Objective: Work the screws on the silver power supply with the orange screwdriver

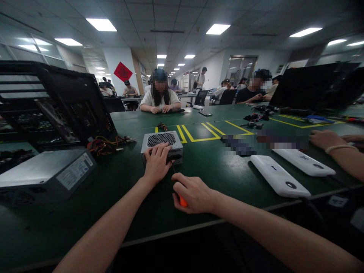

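A grey metal computer power supply (178,139) with a honeycomb grille on top sits on the green table in front of me. My left hand (157,161) grips its near side, fingers laid over the top edge. The orange handle of a screwdriver (183,201) shows below the closed fingers of my right hand (195,193). Its thin dark shaft points up toward the near face of the power supply, by the black socket area. Whether the tip sits in a screw is too small to tell.
At left stand a second power supply (57,174) and an open black computer case (54,102) with loose cables (106,144). White power banks (277,176) lie at right, near another person's hand (327,140). Across the table (227,201) sits a person (160,94).
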Motion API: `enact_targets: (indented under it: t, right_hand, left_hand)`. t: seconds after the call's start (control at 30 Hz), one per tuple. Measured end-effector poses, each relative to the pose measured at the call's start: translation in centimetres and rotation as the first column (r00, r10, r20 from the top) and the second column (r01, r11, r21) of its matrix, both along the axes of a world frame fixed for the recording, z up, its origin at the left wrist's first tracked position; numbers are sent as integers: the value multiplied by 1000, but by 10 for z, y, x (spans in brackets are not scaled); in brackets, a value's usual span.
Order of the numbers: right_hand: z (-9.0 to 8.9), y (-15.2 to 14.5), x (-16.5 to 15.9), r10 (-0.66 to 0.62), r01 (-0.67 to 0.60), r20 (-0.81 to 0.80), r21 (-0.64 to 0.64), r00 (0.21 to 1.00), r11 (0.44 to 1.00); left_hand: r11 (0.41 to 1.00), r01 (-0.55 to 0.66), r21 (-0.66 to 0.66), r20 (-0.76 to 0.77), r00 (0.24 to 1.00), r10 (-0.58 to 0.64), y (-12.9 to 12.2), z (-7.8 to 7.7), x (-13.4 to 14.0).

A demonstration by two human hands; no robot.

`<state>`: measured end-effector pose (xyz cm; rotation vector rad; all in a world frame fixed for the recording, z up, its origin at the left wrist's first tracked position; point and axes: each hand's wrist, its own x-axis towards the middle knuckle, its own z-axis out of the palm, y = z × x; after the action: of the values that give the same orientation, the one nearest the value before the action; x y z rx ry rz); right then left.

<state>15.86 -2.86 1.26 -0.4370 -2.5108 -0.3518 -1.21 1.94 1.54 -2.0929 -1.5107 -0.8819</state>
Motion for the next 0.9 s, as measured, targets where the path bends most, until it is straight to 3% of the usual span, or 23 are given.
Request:
enact_targets:
  t: [0.27,0.47,0.67,0.9]
  right_hand:
    - [0,3,1,50,-50,-25,9,998,999]
    - [1,2,3,31,-39,-51,-161,998,986]
    - [3,4,2,106,-103,14,-140,994,985]
    - [3,1,0,40,-30,60,-162,997,986]
  left_hand:
    - [1000,9,1,-19,1000,-9,-4,1,1]
    - [999,13,-34,-26,1000,-14,-3,1,0]
    - [1000,19,-17,-18,1000,-20,-3,2,-1]
    - [1000,13,-16,-27,1000,-13,-2,3,-2]
